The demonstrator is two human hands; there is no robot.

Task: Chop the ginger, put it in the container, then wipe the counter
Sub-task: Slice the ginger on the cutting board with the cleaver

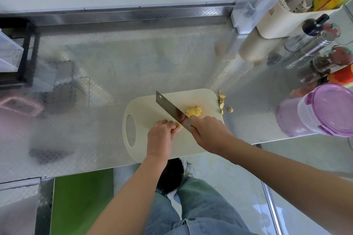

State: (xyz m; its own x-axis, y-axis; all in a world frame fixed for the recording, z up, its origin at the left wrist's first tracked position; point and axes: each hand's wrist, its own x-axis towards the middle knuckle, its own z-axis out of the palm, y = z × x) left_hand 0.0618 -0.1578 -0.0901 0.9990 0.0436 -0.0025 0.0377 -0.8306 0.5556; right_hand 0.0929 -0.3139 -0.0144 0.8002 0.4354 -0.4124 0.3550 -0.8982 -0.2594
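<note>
A cream cutting board lies at the front edge of the steel counter. Yellow ginger slices are piled on it, just right of the cleaver. My right hand grips the cleaver's handle, and the blade slants up and to the left. My left hand has curled fingers that pinch a small ginger piece against the board, right beside the blade. A lidded container with a purple lid stands at the counter's right edge.
Ginger peel scraps lie on the counter off the board's right corner. Spice shakers, jars and a cream storage bin crowd the back right. A black rack stands at the left. A pink tray lies near the left edge.
</note>
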